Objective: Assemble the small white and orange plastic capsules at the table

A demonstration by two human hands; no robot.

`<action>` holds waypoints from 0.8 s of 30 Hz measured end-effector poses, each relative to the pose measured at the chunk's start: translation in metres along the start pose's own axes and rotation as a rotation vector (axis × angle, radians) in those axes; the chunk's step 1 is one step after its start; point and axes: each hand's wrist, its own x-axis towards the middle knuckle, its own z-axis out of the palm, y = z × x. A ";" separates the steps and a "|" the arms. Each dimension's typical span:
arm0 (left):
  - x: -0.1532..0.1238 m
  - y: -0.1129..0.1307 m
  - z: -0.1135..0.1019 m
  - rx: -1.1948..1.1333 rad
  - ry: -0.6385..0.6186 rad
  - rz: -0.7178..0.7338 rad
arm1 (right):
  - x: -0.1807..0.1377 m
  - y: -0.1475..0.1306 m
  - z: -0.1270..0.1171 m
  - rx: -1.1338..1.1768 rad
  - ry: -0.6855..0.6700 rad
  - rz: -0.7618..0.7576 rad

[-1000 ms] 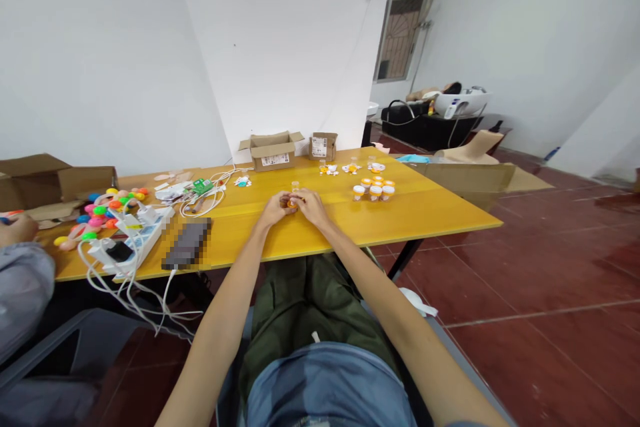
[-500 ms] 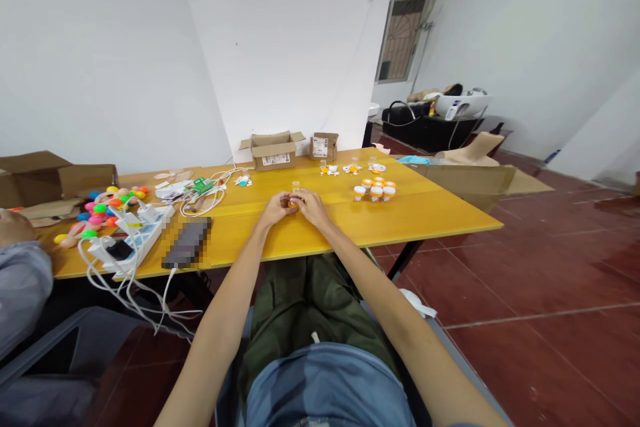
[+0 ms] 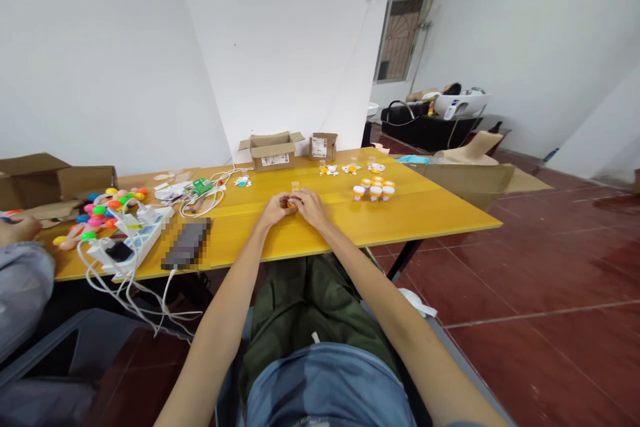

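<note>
Over the yellow table (image 3: 240, 233), my left hand (image 3: 274, 209) and my right hand (image 3: 311, 206) meet with fingers closed around a small orange piece (image 3: 291, 204). Most of that piece is hidden by the fingers, so its exact kind is unclear. Just beyond the fingertips stands a small clear cup (image 3: 295, 185). To the right of my right hand, several small tubs with white lids and orange bands (image 3: 375, 191) are grouped together. Farther back lie little piles of white and orange parts (image 3: 329, 170), and a white and teal pile (image 3: 243, 181) sits to the left.
Two cardboard boxes (image 3: 274, 152) stand against the wall. Left of me are a phone (image 3: 186, 245), a power strip (image 3: 150, 235) with tangled white cables and several colourful balls (image 3: 100, 209). A co-worker's hand (image 3: 20, 231) rests at the far left edge.
The co-worker's hand at the far left has shifted slightly, and a bit of blue now shows at its fingers. My hands stay together around the orange piece.
</note>
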 end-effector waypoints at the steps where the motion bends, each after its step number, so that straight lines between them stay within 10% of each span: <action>1: 0.000 0.000 0.000 -0.001 -0.002 0.001 | 0.000 0.000 0.000 -0.009 0.000 0.004; 24: 0.004 -0.008 0.000 0.002 0.002 0.000 | 0.000 -0.004 0.003 -0.203 -0.004 0.033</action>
